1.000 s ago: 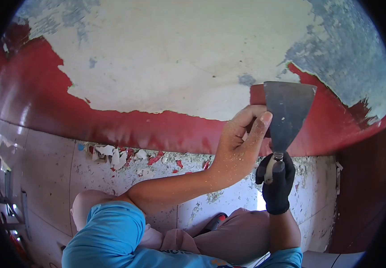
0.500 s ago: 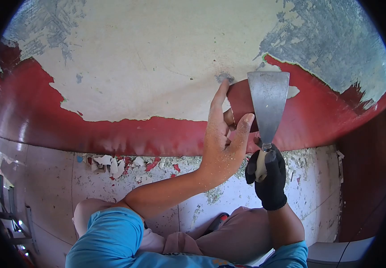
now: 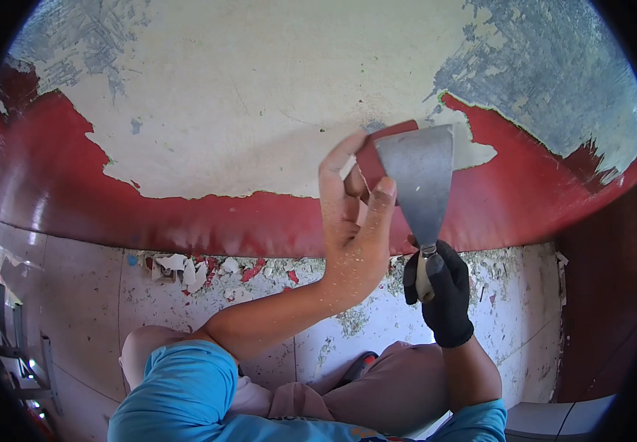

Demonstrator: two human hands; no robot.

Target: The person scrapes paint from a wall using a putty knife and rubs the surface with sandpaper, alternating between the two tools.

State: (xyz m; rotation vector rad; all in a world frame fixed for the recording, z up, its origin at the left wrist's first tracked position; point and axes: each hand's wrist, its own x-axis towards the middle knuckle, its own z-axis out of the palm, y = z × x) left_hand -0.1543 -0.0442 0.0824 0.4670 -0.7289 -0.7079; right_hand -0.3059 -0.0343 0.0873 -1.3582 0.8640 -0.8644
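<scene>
My left hand [image 3: 355,236], bare and dusted with pale specks, grips a piece of red peeled paint [image 3: 381,158] between thumb and fingers. Its torn left edge is whitish. My right hand [image 3: 447,291], in a black glove, closes around the pale handle of a putty knife [image 3: 421,169]. The wide metal blade points up and leans a little to the right, overlapping the red piece from the front. Behind both hands curves the wall [image 3: 245,81], stripped to a cream layer above, with red paint [image 3: 259,221] along its lower part.
Grey scraped patches [image 3: 539,74] show at the wall's upper corners. White and red paint chips [image 3: 186,269] and crumbs lie on the tiled floor [image 3: 75,295] along the wall's base. A metal frame [image 3: 20,346] stands at the left. A dark red panel [image 3: 602,295] rises at the right.
My left hand has shifted left with the red paint piece, which is now turned at an angle. The putty knife's blade has swung left and slightly down, staying in front of the piece.
</scene>
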